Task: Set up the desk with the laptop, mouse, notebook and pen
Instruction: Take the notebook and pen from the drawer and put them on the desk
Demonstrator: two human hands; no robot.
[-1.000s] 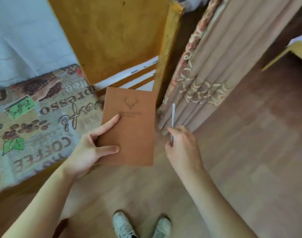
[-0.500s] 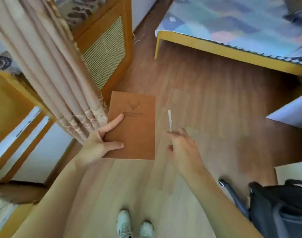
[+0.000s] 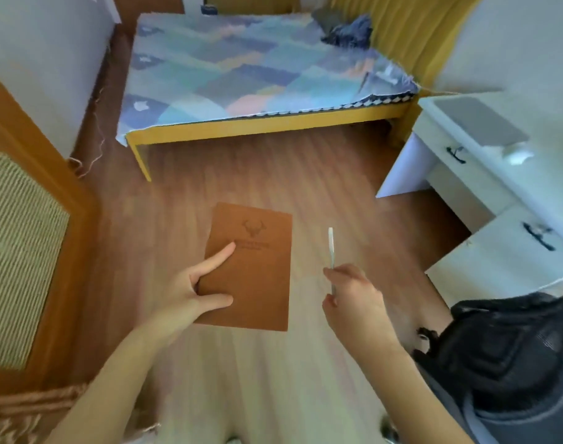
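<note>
My left hand point(image 3: 190, 293) grips a brown notebook point(image 3: 257, 277) with a deer-head emblem, held flat above the wooden floor at centre. A thin white pen point(image 3: 331, 248) points away from me, pinched in my right hand point(image 3: 354, 294) just right of the notebook. At the right stands a white desk point(image 3: 546, 193) with drawers. A closed grey laptop point(image 3: 478, 121) lies on its far end, and a white mouse point(image 3: 519, 157) sits beside the laptop's near corner.
A black mesh office chair point(image 3: 504, 357) stands at the lower right, in front of the desk. A bed point(image 3: 251, 75) with a patchwork cover fills the far side. A wooden cabinet point(image 3: 33, 238) with a woven panel is at the left.
The view has swung right, from the curtain and cabinet to the bed and the desk. Both hands keep the same hold on notebook and pen.
</note>
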